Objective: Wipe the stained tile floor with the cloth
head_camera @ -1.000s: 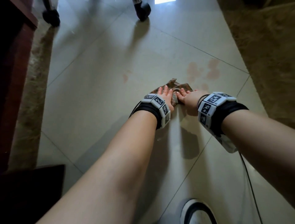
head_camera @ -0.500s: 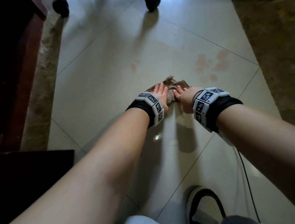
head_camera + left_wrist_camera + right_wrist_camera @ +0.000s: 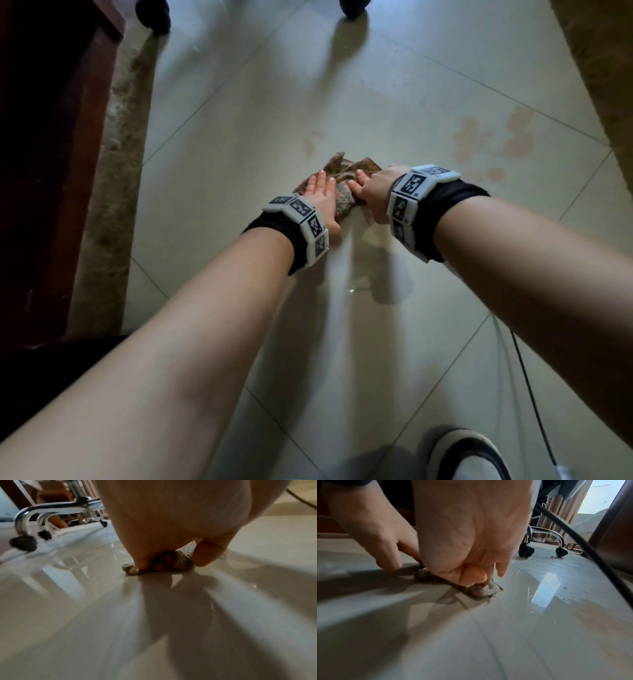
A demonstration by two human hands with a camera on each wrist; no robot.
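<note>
While both arms reach forward and down, the two hands lie side by side on the cloth (image 3: 342,192), which is a crumpled, brown patterned rag on the pale tile floor (image 3: 239,144). The left hand (image 3: 320,200) lies flat on the left part of the cloth with its fingers straight and close together, pressing down; in the left wrist view the palm (image 3: 171,520) covers most of the cloth (image 3: 169,563), and only a small bunch of it shows under the fingertips. The right hand (image 3: 373,193) is on the right part of the cloth. In the right wrist view its fingers (image 3: 474,574) are curled down and pinch the edge of the cloth (image 3: 484,591) against the floor, and the left hand (image 3: 373,527) is seen just beside it.

The reddish stains (image 3: 493,144) are on the tile to the right of the cloth and a little farther away, not touched by it. One smaller stain (image 3: 309,146) is just beyond the cloth on the left.

Each wrist carries a black band with white blocks (image 3: 416,185) printed with black square marker patterns; there are no words on them that I can read. A black cable (image 3: 534,404) runs over the floor on the right. A shoe (image 3: 469,455), white with a dark stripe, is at the bottom edge. Two black chair wheels (image 3: 153,15) stand at the top, and dark red wooden furniture (image 3: 51,154) is on the left, with a brownish rug (image 3: 116,164) along it.
</note>
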